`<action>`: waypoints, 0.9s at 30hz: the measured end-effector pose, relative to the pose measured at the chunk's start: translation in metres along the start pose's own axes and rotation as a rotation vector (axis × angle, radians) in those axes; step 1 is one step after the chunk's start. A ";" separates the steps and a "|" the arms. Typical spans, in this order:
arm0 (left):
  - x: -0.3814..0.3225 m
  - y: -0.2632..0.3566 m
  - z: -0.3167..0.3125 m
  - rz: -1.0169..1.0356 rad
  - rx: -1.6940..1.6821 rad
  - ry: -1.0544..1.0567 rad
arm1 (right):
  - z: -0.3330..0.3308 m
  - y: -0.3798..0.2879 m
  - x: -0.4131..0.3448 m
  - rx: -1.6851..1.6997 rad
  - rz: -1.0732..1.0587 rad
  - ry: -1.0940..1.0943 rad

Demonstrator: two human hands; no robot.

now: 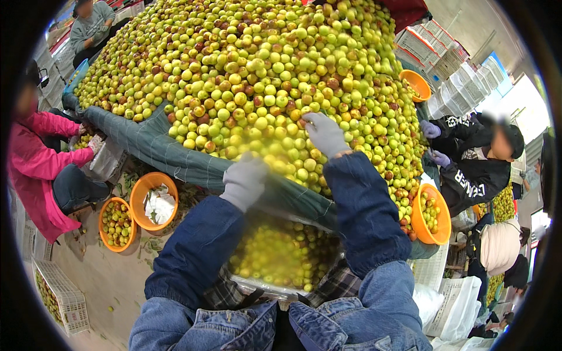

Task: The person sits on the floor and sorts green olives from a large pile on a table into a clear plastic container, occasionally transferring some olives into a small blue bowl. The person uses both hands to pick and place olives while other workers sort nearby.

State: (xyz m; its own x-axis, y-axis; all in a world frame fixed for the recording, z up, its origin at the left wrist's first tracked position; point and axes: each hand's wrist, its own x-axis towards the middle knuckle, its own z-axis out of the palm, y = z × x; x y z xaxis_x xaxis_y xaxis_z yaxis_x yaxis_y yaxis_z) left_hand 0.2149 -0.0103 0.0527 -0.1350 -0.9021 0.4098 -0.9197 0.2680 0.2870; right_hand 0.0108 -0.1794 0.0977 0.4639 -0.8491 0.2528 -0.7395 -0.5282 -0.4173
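A large heap of green, yellow and reddish fresh jujubes (263, 70) lies before me on a dark green cloth (175, 153). My right hand (326, 134), in a grey glove, rests on the heap's near slope, its bent fingertips at a reddish jujube. My left hand (246, 180), gloved too and blurred, is by the cloth's front edge; whether it holds anything is hidden. Below both hands, against my lap, stands a container lined with clear plastic (274, 287), with many jujubes (281, 254) inside. A blurred yellow-green patch beside my left hand looks like jujubes in motion.
Orange basins (147, 223) stand on the floor at left, one with white scraps, one with jujubes. Another orange basin (445, 226) sits at the heap's right edge. People work at left (44, 149) and right (465, 184). White plastic crates (74, 302) stand around.
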 end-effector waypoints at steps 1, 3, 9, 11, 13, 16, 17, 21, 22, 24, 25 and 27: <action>0.000 0.002 0.000 -0.023 0.001 -0.009 | 0.011 0.000 0.016 -0.070 0.042 -0.026; 0.001 0.006 -0.001 -0.063 -0.009 -0.025 | 0.028 0.002 0.028 -0.258 0.070 -0.110; 0.004 0.013 -0.002 -0.224 -0.049 -0.169 | 0.018 0.028 0.008 -0.101 0.061 -0.166; 0.006 0.013 0.000 -0.215 -0.084 -0.147 | 0.013 0.032 0.001 -0.098 0.055 -0.167; 0.006 0.013 0.001 -0.212 -0.119 -0.120 | 0.016 0.031 -0.002 -0.149 0.061 -0.114; 0.006 0.014 0.002 -0.219 -0.141 -0.084 | 0.032 0.023 -0.002 -0.161 0.028 0.052; 0.006 0.014 0.002 -0.225 -0.142 -0.080 | 0.037 0.021 0.000 -0.149 0.047 0.085; 0.006 0.014 0.000 -0.246 -0.137 -0.088 | 0.043 0.018 -0.003 -0.140 0.125 0.114; 0.006 0.014 -0.001 -0.253 -0.152 -0.096 | 0.039 0.020 -0.008 -0.144 0.144 0.077; 0.007 0.015 -0.003 -0.278 -0.117 -0.141 | 0.027 0.024 -0.021 -0.146 0.164 0.037; 0.008 0.016 -0.003 -0.290 -0.109 -0.167 | 0.020 0.026 -0.030 -0.137 0.121 0.030; 0.009 0.017 -0.005 -0.285 -0.137 -0.127 | 0.007 0.031 -0.051 -0.122 0.067 0.003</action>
State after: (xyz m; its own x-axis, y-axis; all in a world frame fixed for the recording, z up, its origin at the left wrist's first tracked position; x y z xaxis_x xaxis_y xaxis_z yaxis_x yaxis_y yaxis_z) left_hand 0.2002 -0.0122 0.0650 0.0676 -0.9798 0.1880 -0.8699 0.0344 0.4920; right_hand -0.0327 -0.1528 0.0660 0.4098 -0.8826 0.2303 -0.8228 -0.4667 -0.3244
